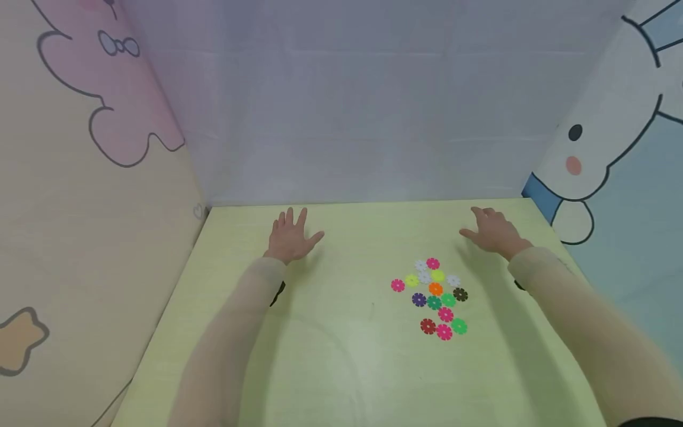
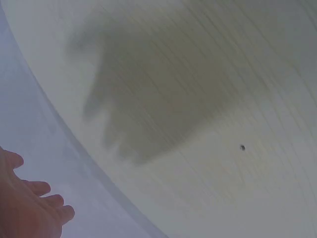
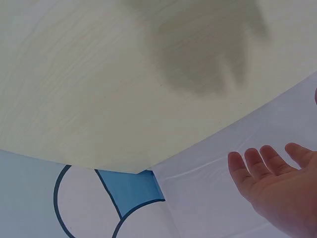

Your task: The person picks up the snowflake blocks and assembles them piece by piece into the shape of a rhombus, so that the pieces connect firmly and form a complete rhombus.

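My left hand (image 1: 290,240) is held over the far left part of the table with fingers spread and nothing in it. Over the far right part hangs my right hand (image 1: 493,231), its fingers extended, also holding nothing. Several small notched plastic discs lie flat in a loose cluster right of the middle. Among them are an orange disc (image 1: 435,289), a purple disc (image 1: 418,299), a dark brown disc (image 1: 460,294) and a dark red disc (image 1: 428,326). The right hand is the nearer one to the cluster. Both wrist views show the hand (image 2: 29,208) raised above its shadow.
The pale wood-grain table (image 1: 320,367) ends at a plain whitish back curtain (image 1: 341,118). Printed cartoon panels flank it, with a pink figure (image 1: 117,107) on the left and a white figure (image 1: 597,136) on the right. A dark speck (image 2: 242,148) marks the tabletop.
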A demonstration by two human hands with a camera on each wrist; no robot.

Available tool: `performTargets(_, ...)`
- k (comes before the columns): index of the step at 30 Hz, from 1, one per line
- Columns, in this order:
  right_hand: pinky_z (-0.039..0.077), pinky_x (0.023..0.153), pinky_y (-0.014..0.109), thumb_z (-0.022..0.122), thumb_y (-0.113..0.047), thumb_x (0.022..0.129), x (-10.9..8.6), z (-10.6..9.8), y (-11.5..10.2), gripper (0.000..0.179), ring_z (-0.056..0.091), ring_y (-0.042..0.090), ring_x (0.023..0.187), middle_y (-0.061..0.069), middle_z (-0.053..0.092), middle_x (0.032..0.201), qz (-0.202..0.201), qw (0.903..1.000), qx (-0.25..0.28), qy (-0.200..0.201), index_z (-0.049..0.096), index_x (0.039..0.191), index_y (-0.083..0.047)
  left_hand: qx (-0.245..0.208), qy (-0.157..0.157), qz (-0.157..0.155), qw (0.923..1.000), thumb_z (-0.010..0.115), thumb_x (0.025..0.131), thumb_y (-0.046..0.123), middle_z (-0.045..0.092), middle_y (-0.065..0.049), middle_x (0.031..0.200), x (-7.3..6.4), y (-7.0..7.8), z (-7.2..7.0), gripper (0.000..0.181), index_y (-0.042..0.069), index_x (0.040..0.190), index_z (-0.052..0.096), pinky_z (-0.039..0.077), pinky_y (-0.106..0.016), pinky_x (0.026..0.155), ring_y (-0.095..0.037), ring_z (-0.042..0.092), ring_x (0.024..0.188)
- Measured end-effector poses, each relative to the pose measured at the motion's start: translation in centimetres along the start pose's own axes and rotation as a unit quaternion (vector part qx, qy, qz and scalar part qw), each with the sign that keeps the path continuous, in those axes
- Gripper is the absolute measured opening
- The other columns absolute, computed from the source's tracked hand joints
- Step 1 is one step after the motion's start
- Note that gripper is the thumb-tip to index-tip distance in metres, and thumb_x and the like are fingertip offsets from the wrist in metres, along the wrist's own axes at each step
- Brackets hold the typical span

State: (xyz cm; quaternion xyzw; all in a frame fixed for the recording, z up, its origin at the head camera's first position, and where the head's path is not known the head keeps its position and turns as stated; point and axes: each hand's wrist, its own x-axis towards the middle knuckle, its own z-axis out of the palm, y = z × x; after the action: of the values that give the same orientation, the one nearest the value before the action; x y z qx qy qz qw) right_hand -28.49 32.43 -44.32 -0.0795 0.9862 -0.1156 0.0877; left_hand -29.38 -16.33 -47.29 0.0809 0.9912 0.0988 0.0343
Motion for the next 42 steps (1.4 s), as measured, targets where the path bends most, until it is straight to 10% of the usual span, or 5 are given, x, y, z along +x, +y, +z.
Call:
performTargets(24, 0.041, 0.09, 0.055, 0.064, -0.024, 0.093, -0.7, 5.5, -4.4, 0.047, 0.053, 0.043, 0.106, 0.029, 0.057, 0.116, -0.073, 0.9915, 0.093, -0.054, 0.052, 0.125, 0.008, -0.025, -0.037, 0.055, 0.9975, 0.044, 0.089, 0.066, 0.041, -0.016, 0.139, 0.4, 8.8, 6.6, 0.08, 0.012, 0.147, 0.035, 0.034, -0.047, 0.099, -0.035, 0.038, 0.124)
performTargets(42, 0.046, 0.081, 0.047, 0.072, -0.029, 0.086, -1.4, 6.9, -4.0, 0.037, 0.054, 0.03, 0.089, 0.013, 0.061, 0.097, -0.048, 0.9889, 0.132, -0.048, 0.064, 0.105, 0.001, -0.006, -0.034, 0.117, 0.9926, 0.052, 0.088, 0.062, 0.051, -0.006, 0.121, -0.2, 18.1, 7.9, 0.06, 0.019, 0.13, 0.058, 0.036, -0.039, 0.091, -0.023, 0.041, 0.107)
